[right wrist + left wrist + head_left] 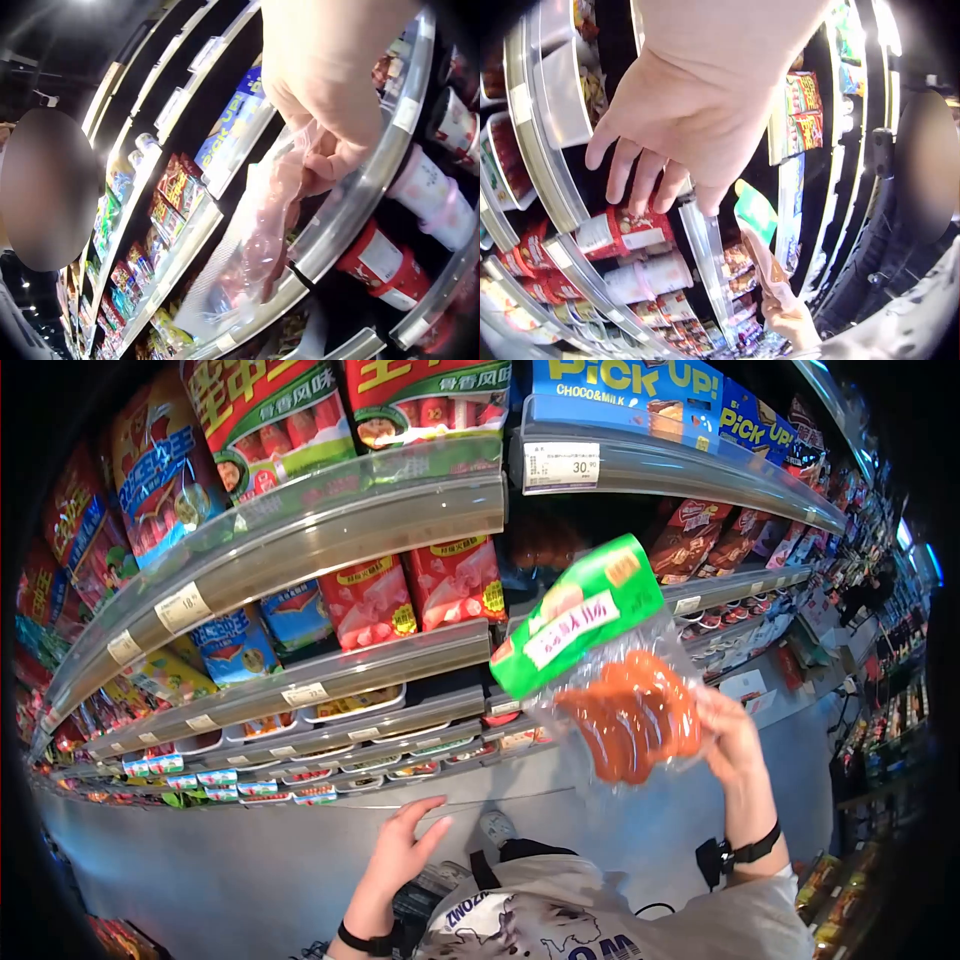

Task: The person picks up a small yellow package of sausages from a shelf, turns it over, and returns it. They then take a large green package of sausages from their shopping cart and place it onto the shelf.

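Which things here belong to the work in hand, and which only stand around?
In hand: sausage packet, gripped by the right hand; left hand, open, holding nothing.
Lying about: red sausage packs; Pick Up boxes; price tag.

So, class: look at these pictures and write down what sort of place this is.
Probably a supermarket aisle: tiered shelves, a price tag on one edge, rows of red sausage packets, and the right hand holding a sausage pack before them.
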The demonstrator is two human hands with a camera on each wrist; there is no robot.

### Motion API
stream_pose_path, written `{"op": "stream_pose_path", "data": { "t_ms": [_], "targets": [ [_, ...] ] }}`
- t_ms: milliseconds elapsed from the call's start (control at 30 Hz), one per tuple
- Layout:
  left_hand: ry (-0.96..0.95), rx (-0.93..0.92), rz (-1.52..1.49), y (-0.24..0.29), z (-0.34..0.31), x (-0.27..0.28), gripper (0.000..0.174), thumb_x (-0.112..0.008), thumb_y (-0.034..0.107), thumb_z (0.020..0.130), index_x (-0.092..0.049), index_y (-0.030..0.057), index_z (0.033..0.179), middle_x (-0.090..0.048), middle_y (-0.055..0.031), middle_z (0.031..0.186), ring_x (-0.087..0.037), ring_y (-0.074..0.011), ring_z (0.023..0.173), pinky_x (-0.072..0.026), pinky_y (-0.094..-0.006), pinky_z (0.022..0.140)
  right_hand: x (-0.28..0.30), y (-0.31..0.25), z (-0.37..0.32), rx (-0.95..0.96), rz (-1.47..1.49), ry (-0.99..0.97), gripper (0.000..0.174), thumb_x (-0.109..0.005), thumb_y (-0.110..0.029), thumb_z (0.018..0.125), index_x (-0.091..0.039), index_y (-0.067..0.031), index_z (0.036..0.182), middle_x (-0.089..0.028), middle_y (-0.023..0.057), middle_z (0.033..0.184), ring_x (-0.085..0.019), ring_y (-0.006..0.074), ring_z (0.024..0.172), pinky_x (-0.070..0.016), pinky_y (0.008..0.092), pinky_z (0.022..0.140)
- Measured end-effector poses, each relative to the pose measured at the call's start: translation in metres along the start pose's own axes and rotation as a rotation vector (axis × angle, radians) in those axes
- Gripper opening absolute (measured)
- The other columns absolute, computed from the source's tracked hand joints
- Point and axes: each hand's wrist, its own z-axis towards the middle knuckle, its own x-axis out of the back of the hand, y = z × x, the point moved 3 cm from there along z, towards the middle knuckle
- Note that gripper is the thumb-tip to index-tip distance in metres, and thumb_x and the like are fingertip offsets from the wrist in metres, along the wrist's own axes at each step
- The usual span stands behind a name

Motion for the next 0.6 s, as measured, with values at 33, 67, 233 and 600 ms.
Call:
{"op": "stream_pose_path", "data": {
  "t_ms": [33, 67, 233, 600],
  "targets": [
    [-0.128, -0.072, -0.08, 0.007, 0.006, -0.009, 0.039, -0.066, 0.028, 0.085, -0.059, 0.0076, 0.117, -0.064, -0.0157, 0.109, -0.063, -0.0231, 0.082, -0.049, -0.0327, 0.074, 0.012, 0.017, -0.007, -0.076, 0.026, -0.025, 0.047, -0.066, -0.011, 0.08, -0.052, 0.0062, 0.122, -0.061, 0.0137, 0.118, -0.061, 0.021, 0.105, -0.0483, 0.0331, 0.091],
    [-0.248, -0.142, -0.157, 0.012, 0.009, -0.019, 0.043, -0.065, 0.032, 0.086, -0.057, 0.0065, 0.12, -0.062, -0.0155, 0.113, -0.062, -0.0211, 0.089, -0.0485, -0.0318, 0.078, 0.018, 0.033, -0.013, -0.154, 0.055, -0.057, 0.047, -0.066, -0.011, 0.079, -0.053, 0.0063, 0.121, -0.06, 0.0141, 0.118, -0.061, 0.0212, 0.104, -0.0482, 0.0342, 0.091],
    [-0.693, 0.201, -0.682, -0.013, 0.01, -0.067, 0.058, -0.051, 0.046, 0.092, -0.045, 0.0036, 0.131, -0.056, -0.0081, 0.123, -0.053, -0.019, 0.113, -0.0404, -0.0339, 0.095, -0.018, 0.123, -0.018, -0.529, 0.094, -0.253, 0.042, -0.056, -0.014, 0.087, -0.052, 0.0055, 0.124, -0.06, 0.0152, 0.117, -0.059, 0.0226, 0.107, -0.0463, 0.0358, 0.091],
    [0.073, 0.52, -0.67, -0.122, -0.056, -0.019, 0.042, -0.051, 0.031, 0.095, -0.05, 0.0013, 0.125, -0.062, -0.0102, 0.109, -0.057, -0.0185, 0.101, -0.0444, -0.0318, 0.09, -0.113, 0.283, 0.203, -0.084, 0.071, -0.014, 0.015, -0.052, -0.012, 0.089, -0.056, -0.0046, 0.101, -0.064, 0.0035, 0.093, -0.06, 0.0166, 0.066, -0.0484, 0.0282, 0.065]
  ]
}}
